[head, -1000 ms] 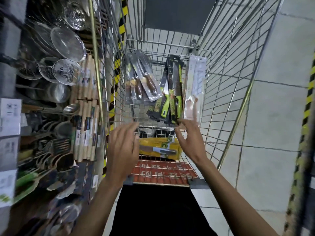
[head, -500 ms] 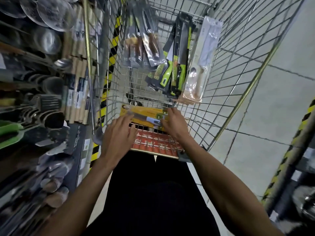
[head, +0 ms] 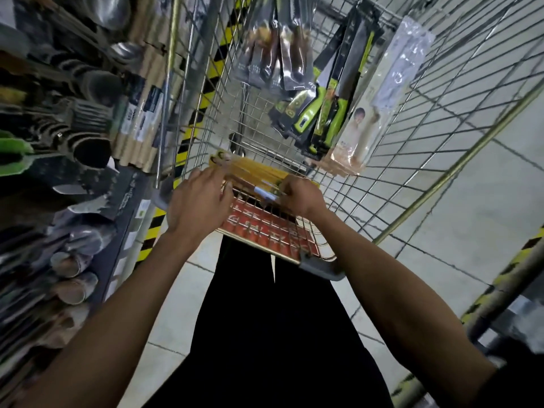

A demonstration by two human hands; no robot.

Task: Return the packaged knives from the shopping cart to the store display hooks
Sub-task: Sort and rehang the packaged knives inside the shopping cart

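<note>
Both hands have come down from the hanging packs to the yellow knife pack, which lies in the cart at 12 o'clock. The left hand pinches its left end, and the right hand curls over its right end. I think lifting comes next.

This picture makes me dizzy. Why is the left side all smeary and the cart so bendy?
Head view: the shelf utensils on the left are smeared by motion blur; the wide-angle lens bows the wires of the cart; the green-handled knife packs mid-frame look fairly sharp.
</note>
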